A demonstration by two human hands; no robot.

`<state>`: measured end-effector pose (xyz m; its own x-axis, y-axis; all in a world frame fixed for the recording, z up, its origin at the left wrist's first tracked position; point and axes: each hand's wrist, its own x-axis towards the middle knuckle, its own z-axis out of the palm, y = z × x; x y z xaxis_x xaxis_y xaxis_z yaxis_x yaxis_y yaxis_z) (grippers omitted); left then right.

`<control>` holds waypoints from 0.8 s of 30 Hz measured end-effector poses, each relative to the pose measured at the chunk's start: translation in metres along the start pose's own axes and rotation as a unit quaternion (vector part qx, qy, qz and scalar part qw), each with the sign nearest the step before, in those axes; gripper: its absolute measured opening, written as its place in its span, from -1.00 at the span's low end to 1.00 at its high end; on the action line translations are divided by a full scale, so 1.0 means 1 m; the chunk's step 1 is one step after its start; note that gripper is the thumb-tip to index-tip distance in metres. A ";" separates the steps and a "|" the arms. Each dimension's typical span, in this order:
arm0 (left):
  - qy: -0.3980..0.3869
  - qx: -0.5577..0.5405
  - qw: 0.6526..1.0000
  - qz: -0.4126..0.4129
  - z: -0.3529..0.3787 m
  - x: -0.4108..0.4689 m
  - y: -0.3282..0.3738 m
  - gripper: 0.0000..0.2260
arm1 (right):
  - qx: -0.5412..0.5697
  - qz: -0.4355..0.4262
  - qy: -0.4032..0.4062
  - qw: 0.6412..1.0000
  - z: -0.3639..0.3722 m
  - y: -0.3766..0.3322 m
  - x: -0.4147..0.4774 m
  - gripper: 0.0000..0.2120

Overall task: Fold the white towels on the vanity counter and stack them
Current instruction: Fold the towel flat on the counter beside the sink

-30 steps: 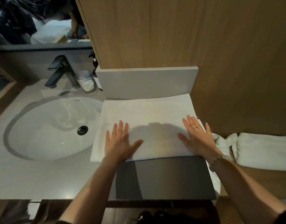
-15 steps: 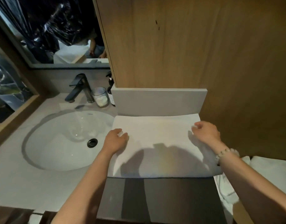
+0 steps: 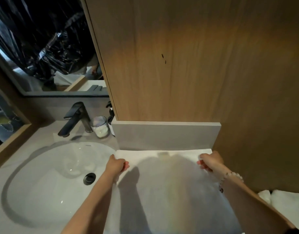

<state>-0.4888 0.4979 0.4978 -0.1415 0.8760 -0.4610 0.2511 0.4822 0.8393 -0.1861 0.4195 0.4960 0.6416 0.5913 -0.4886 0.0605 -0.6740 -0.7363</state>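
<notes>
The white towel lies spread on the surface in the lower centre of the frame, its far edge close under the grey backsplash and its left edge running beside the sink. The left hand has its grip closed on the far left corner; the right hand pinches the far right corner, close to the wooden wall. Open room lies mostly to the left — over the basin — while the wall and backsplash hem in the right and back.

The towel's near edge runs off the bottom of the frame, and the arms' shadows darken much of its middle. At lower right, more white towels are partly cut off. The faucet and a glass stand at the back of the basin.

Half a second ago the hands sat at the same corners, but the towel's near edge and the dark strip below it were visible; now the towel fills the view down to the bottom.
</notes>
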 end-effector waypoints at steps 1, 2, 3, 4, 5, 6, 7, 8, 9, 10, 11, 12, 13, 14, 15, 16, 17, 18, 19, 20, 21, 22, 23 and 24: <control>0.004 0.023 1.000 0.007 0.000 0.005 -0.001 -0.84 | 0.014 0.000 0.010 1.000 0.002 0.001 0.003 -0.72; -0.006 0.049 0.999 0.016 -0.001 0.009 -0.002 -0.78 | 0.028 -0.007 0.016 0.999 0.003 0.003 0.004 -0.74; -0.019 0.070 0.997 0.020 -0.002 0.013 -0.002 -0.75 | 0.044 -0.012 0.021 0.999 0.005 0.005 0.005 -0.78; -0.024 0.092 0.995 0.026 -0.003 0.015 -0.001 -0.73 | 0.064 -0.020 0.032 0.997 0.008 0.008 0.006 -0.84; -0.024 0.093 0.995 0.023 -0.003 0.017 -0.001 -0.73 | 0.089 -0.026 0.047 0.995 0.011 0.011 0.004 -0.90; -0.026 0.073 0.997 0.020 -0.003 0.017 0.001 -0.77 | 0.116 -0.032 0.062 0.991 0.013 0.014 0.003 -0.94; -0.027 0.044 0.999 0.014 -0.001 0.017 0.001 -0.80 | 0.140 -0.037 0.076 0.987 0.016 0.018 0.003 -0.95; -0.033 0.018 0.999 0.008 0.001 0.017 0.002 -0.80 | 0.159 -0.039 0.085 0.983 0.018 0.021 0.002 -0.94; -0.039 -0.007 0.999 0.000 0.003 0.018 0.002 -0.77 | 0.182 -0.040 0.087 0.979 0.019 0.023 0.002 -0.93; -0.044 -0.039 0.998 -0.005 0.005 0.018 0.002 -0.74 | 0.217 -0.036 0.085 0.972 0.020 0.023 0.002 -0.91; -0.043 -0.076 0.996 -0.016 0.006 0.016 0.003 -0.73 | 0.258 -0.026 0.080 0.962 0.020 0.022 0.001 -0.89; -0.037 -0.125 0.991 -0.029 0.007 0.017 0.004 -0.74 | 0.285 -0.015 0.076 0.955 0.019 0.018 0.001 -0.84; -0.028 -0.174 0.984 -0.039 0.007 0.015 0.005 -0.75 | 0.295 -0.004 0.070 0.953 0.017 0.016 0.001 -0.78; -0.024 -0.213 0.976 -0.042 0.006 0.015 0.006 -0.73 | 0.291 0.005 0.061 0.955 0.014 0.013 0.000 -0.74; -0.024 -0.235 0.971 -0.043 0.005 0.013 0.007 -0.70 | 0.287 0.010 0.053 0.957 0.010 0.010 -0.002 -0.71; -0.023 -0.248 0.968 -0.041 0.004 0.012 0.008 -0.70 | 0.282 0.009 0.041 0.958 0.007 0.008 -0.004 -0.70; -0.020 -0.248 0.968 -0.038 0.003 0.009 0.010 -0.71 | 0.276 0.004 0.032 0.961 0.003 0.007 -0.006 -0.69; -0.014 -0.238 0.971 -0.034 0.002 0.008 0.011 -0.72 | 0.268 -0.003 0.029 0.963 0.000 0.007 -0.008 -0.70; -0.004 -0.216 0.976 -0.027 0.000 0.005 0.013 -0.75 | 0.262 -0.010 0.031 0.964 -0.003 0.008 -0.010 -0.71; 0.005 -0.198 0.980 -0.019 -0.002 0.002 0.014 -0.77 | 0.259 -0.016 0.037 0.965 -0.006 0.009 -0.013 -0.73; 0.014 -0.183 0.983 -0.014 -0.005 -0.001 0.016 -0.79 | 0.260 -0.023 0.039 0.965 -0.010 0.011 -0.017 -0.75; 0.022 -0.166 0.986 -0.009 -0.007 -0.005 0.017 -0.80 | 0.261 -0.032 0.040 0.964 -0.014 0.011 -0.021 -0.77; 0.028 -0.149 0.988 0.000 -0.010 -0.009 0.018 -0.82 | 0.260 -0.046 0.040 0.964 -0.017 0.012 -0.025 -0.80; 0.031 -0.133 0.991 0.009 -0.012 -0.014 0.020 -0.83 | 0.256 -0.062 0.040 0.964 -0.020 0.012 -0.029 -0.84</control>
<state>-0.4934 0.4958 0.5244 -0.1999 0.8789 -0.4330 -0.0053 0.4410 0.8975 -0.1885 0.3851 0.5111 0.7127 0.6031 -0.3583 -0.2314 -0.2800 -0.9317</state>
